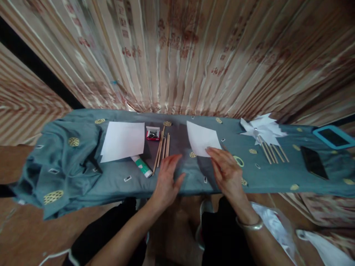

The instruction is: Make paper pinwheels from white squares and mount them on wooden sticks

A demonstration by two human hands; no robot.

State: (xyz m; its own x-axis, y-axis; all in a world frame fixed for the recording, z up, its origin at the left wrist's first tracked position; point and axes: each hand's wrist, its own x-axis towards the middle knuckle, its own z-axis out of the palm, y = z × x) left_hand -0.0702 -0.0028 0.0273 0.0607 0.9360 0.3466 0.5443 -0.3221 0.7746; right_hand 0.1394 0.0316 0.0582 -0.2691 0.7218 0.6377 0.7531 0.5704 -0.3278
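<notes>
A single white sheet of paper (203, 139) is pinched at its lower right corner by my right hand (226, 171), and its left edge is lifted off the cloth. My left hand (168, 181) hovers empty, thumb and fingers apart, just in front of several thin wooden sticks (167, 146). Left of the sticks, a small red box (153, 133) stands open with small dark metal pieces inside. A green and white tube (142, 167) lies nearby, one end under a stack of white paper (124, 138). The yellow-green handle of scissors (238, 161) shows behind my right hand, which hides part of them.
Several white paper pinwheels (264, 129) on wooden sticks lie overlapped at the right. Beyond them are a dark phone (313, 162) and a blue-framed device (334, 136). Grey-green cloth (111, 188) covers the narrow table and bunches up at the left. A patterned curtain (177, 55) hangs behind.
</notes>
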